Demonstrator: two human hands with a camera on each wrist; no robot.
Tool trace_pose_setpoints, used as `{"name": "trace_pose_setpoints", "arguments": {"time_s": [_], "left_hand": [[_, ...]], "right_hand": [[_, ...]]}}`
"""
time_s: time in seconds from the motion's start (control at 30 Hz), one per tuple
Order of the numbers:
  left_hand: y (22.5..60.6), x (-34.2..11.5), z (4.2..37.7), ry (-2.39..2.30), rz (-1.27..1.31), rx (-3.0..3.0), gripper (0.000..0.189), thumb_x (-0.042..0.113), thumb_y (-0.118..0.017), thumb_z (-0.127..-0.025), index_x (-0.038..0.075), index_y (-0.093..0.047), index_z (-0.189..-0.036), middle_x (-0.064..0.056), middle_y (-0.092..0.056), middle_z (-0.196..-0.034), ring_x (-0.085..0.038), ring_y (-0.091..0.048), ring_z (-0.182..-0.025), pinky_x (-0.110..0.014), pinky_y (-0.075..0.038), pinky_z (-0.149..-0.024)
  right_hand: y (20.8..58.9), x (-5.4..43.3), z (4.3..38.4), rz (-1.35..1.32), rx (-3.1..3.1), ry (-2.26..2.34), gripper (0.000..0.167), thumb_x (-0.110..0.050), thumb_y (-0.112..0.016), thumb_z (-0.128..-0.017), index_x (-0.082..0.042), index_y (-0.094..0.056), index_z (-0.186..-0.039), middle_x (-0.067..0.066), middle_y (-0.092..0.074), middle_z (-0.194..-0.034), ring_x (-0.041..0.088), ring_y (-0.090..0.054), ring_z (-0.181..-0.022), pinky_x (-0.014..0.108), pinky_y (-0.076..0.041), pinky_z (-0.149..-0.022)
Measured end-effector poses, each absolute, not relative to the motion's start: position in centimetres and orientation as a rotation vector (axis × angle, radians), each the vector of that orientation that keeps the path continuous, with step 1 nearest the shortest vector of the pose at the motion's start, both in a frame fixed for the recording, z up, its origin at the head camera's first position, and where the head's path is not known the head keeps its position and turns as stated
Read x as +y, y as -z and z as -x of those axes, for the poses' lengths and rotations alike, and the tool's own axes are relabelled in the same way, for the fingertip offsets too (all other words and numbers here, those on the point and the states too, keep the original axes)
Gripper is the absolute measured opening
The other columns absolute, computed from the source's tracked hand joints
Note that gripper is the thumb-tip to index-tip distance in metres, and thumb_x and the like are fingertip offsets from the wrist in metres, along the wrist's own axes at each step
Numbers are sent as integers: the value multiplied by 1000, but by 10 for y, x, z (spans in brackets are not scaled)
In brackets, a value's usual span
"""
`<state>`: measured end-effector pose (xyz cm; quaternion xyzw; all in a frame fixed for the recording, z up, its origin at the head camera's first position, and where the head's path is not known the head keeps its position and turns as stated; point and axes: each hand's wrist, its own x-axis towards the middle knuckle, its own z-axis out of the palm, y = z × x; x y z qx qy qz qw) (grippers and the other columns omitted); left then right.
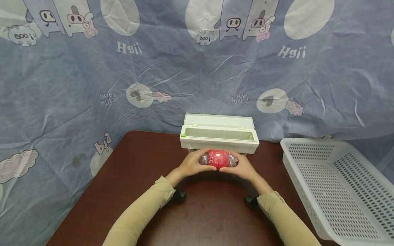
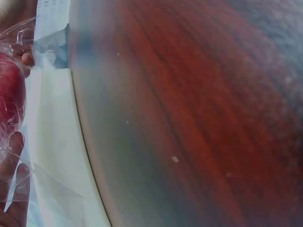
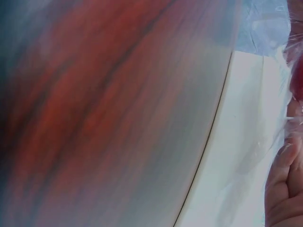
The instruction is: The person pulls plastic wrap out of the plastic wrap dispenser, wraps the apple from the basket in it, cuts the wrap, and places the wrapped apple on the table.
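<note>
Red round item in clear film, between left hand and right hand; both curled, gripping opposite sides, I'd guess to hold the wrap snug. Just beyond them: white box, lid raised, likely for access. Right of the right hand: basket.

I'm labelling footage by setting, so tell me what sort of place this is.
Probably a makeshift indoor work corner, though I can't be sure: a wrinkled, cartoon-printed cloth hangs close behind a brown table, with a pale plastic basket at the right.
</note>
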<state>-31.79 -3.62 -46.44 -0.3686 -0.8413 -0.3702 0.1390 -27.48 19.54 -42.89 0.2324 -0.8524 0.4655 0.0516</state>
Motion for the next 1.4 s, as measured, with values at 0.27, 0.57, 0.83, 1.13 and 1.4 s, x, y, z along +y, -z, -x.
{"name": "trace_pose_setpoints", "arguments": {"time_s": [0.27,0.57,0.83,1.13,1.4], "left_hand": [[464,-36,316,1073,1053,-2435,74,43,-80,-71,10,-53,-131,-5,-63,-119,-14,-59,-106,-31,-49,-87],[467,-35,317,1059,1019,-2458,73,44,-77,-75,8,-51,-134,-7,-62,-122,-17,-59,-107,-33,-49,-88],[466,-34,317,1059,973,-2499,77,47,-75,-75,9,-48,-136,-9,-61,-123,-19,-60,-106,-35,-49,-87],[464,-36,316,941,993,-2441,91,57,-76,-68,13,-43,-140,-4,-54,-132,-18,-54,-115,-38,-46,-92],[465,-34,318,868,1092,-2336,97,52,-82,-63,14,-40,-141,0,-47,-138,-14,-48,-122,-34,-44,-95]], "right_hand": [[430,196,275,-685,-2603,-1426,60,-16,-83,-70,-3,-58,-123,15,-64,-110,24,-60,-92,33,-52,-74],[435,196,278,-725,-2558,-1472,76,-13,-85,-67,-3,-49,-134,18,-52,-129,35,-52,-113,51,-44,-91],[438,195,279,-682,-2520,-1485,73,-12,-86,-67,-9,-46,-128,17,-53,-123,36,-52,-109,51,-45,-88],[431,191,275,-643,-2537,-1521,70,-13,-84,-69,-8,-47,-129,18,-53,-124,37,-52,-110,51,-45,-89],[428,190,274,-590,-2565,-1533,69,-15,-82,-72,-9,-46,-130,17,-52,-125,36,-52,-110,50,-46,-89]]}}
